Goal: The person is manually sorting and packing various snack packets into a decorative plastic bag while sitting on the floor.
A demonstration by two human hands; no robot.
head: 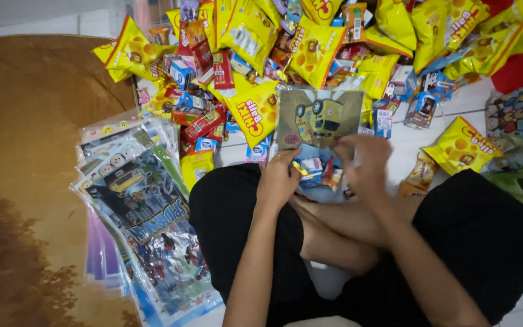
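A wide brown rug (31, 151) covers the floor well to the left of the left hand. Beyond both hands a big heap of yellow snack packets (310, 48) and small boxed sweets spreads across the white floor (449, 109). Left of the left hand, beside the person's black-clad knee, lies a fanned stack of clear printed gift bags (134, 206) with cartoon pictures. To the right of the right hand one yellow snack packet (460, 145) lies apart from the heap.

Between the hands stands the printed gift bag (319, 118) with a yellow car on it, held upright just above the crossed legs. The left hand (278, 178) pinches its lower left corner, fingers curled. The right hand (364, 160) is at the bag's lower right edge, fingers bent and blurred; its exact grip cannot be told. Small wrapped sweets (313, 169) lie just under the bag, between the hands.
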